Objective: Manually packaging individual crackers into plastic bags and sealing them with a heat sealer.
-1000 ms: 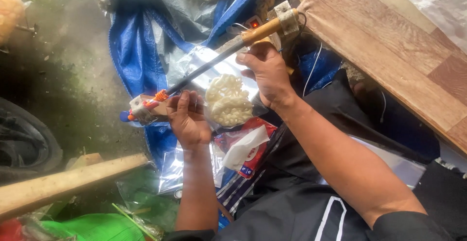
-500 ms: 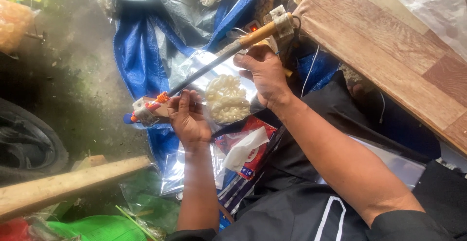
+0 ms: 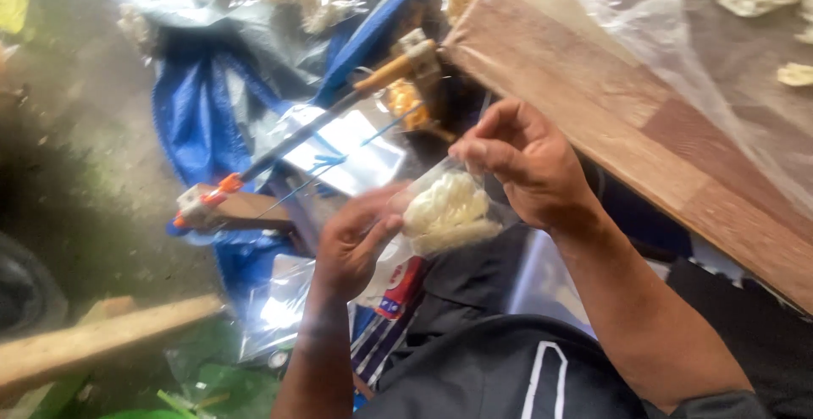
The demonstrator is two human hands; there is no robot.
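Between the two hands, a small clear bag of pale crackers is being held just above the person's lap. The left hand is gripping the bag's lower left side, its fingers curled shut on the plastic. The right hand is pinching the bag's upper right edge, thumb and fingertips pressed together on the plastic while the other fingers are lifting clear. The bag is lying with its long side running from lower left to upper right, so each hand is holding one end and neither is nearer than the other.

Up and to the left of the bag, well apart from both hands, a long bar with an orange handle is resting on a wooden block, slanting from lower left to upper right, much as the bag does. The left hand is the nearer one to it. A blue sheet is spreading beneath it, with more clear bags lying about. To the right, a wooden board is running diagonally, with clear plastic and loose crackers on top.
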